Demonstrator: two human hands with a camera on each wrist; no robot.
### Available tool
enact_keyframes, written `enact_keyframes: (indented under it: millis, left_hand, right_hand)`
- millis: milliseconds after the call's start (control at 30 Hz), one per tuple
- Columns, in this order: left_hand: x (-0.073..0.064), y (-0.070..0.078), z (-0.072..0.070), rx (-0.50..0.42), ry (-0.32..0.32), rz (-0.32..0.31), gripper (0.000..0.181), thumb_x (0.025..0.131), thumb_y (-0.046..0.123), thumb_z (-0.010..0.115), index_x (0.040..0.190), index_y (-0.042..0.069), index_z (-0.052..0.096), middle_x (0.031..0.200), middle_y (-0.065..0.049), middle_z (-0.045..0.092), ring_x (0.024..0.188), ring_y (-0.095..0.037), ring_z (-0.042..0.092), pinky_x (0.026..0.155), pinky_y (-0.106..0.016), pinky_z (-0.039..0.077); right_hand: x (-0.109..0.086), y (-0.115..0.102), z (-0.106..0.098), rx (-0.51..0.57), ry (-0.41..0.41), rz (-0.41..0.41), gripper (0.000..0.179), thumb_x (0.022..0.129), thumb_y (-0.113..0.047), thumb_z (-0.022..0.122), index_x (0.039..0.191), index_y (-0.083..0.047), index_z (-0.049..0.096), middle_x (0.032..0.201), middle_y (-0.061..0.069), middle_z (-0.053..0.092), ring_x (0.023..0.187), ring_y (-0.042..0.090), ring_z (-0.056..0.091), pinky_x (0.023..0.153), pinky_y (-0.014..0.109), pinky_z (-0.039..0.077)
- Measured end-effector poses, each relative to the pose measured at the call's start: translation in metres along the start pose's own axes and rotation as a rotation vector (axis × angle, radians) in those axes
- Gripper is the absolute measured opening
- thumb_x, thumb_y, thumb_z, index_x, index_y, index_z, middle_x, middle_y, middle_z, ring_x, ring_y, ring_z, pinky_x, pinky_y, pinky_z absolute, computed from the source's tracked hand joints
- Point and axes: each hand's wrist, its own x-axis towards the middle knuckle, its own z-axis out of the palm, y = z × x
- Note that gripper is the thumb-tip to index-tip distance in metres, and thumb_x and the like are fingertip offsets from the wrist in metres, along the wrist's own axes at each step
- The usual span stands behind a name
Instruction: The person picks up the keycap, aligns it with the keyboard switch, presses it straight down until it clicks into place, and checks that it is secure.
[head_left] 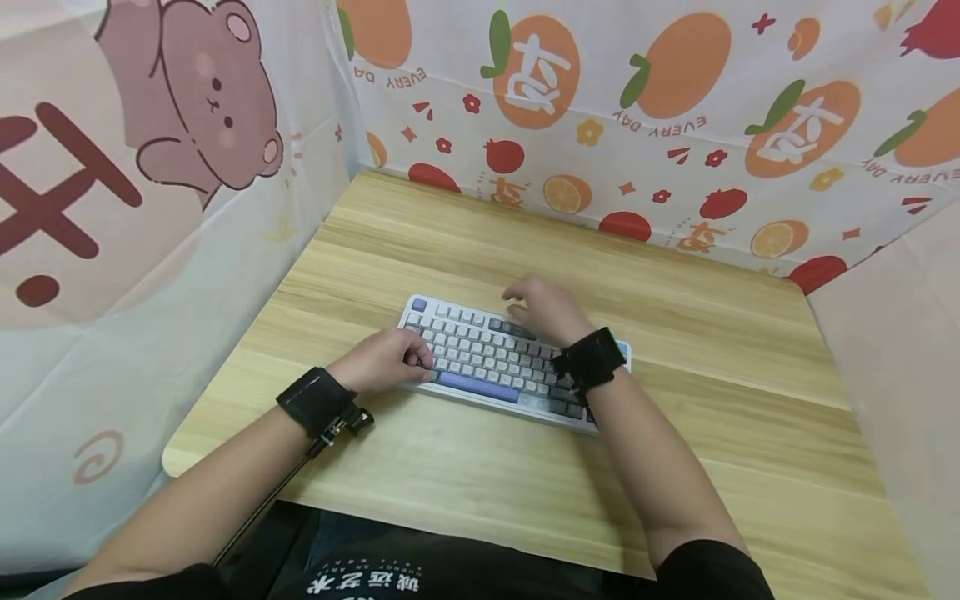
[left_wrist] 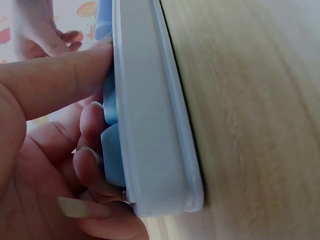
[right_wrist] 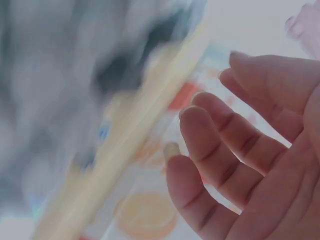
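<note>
A white keyboard (head_left: 480,354) with grey and dark keys and a purple space bar (head_left: 477,387) lies on the wooden table. My left hand (head_left: 386,357) rests at its left end, fingers bent over the keys and thumb touching the front row beside the space bar. Close up in the left wrist view, the thumb (left_wrist: 60,75) presses near the keyboard's white side (left_wrist: 150,110), with fingertips against blue-looking keys (left_wrist: 114,155). Above the top right part of the keyboard hovers my right hand (head_left: 551,310), its fingers loosely bent and holding nothing. In the right wrist view the keyboard is blurred.
The wooden table (head_left: 420,458) runs around the keyboard. Fruit-print cloth (head_left: 600,108) hangs along the back edge, and a bear-print cloth (head_left: 225,100) hangs at the left. Each wrist wears a black strap; a cable (head_left: 262,504) trails along the left forearm.
</note>
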Motion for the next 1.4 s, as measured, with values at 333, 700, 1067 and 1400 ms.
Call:
enact_keyframes:
  millis: [333,700,1067,1400]
  left_hand:
    - [-0.003,-0.004,0.003,-0.012,0.020,-0.002,0.011,0.082,0.016,0.079,0.086,0.014,0.069,0.076,0.001,0.057,0.073,-0.014,0.052,0.067,-0.028,0.043]
    - [-0.006,-0.001,0.005,-0.032,0.024,-0.030,0.012,0.081,0.016,0.080,0.087,0.016,0.069,0.079,0.000,0.058,0.075,-0.016,0.053,0.069,-0.031,0.045]
    - [-0.006,-0.003,0.004,-0.039,0.041,-0.009,0.011,0.081,0.017,0.080,0.087,0.015,0.071,0.079,0.000,0.058,0.075,-0.015,0.052,0.068,-0.030,0.044]
    - [-0.010,-0.003,0.006,-0.093,0.038,-0.001,0.014,0.082,0.019,0.079,0.093,0.014,0.070,0.083,-0.001,0.059,0.077,-0.016,0.053,0.067,-0.031,0.046]
  right_hand:
    - [0.026,0.033,-0.005,-0.037,-0.149,0.127,0.038,0.091,-0.003,0.061,0.127,-0.012,0.067,0.136,0.008,0.059,0.132,0.029,0.049,0.109,0.044,0.040]
    - [0.038,0.029,0.010,-0.155,-0.173,0.069,0.023,0.092,0.001,0.055,0.073,-0.007,0.065,0.078,0.006,0.057,0.071,0.021,0.048,0.066,0.032,0.043]
    - [0.020,0.039,-0.008,0.338,-0.117,0.044,0.031,0.091,-0.014,0.066,0.122,-0.009,0.068,0.122,0.007,0.066,0.110,0.022,0.061,0.094,0.041,0.050]
    - [-0.025,0.036,-0.009,0.926,-0.050,-0.039,0.036,0.087,-0.010,0.074,0.121,-0.002,0.068,0.124,0.011,0.067,0.099,0.027,0.068,0.091,0.036,0.054]
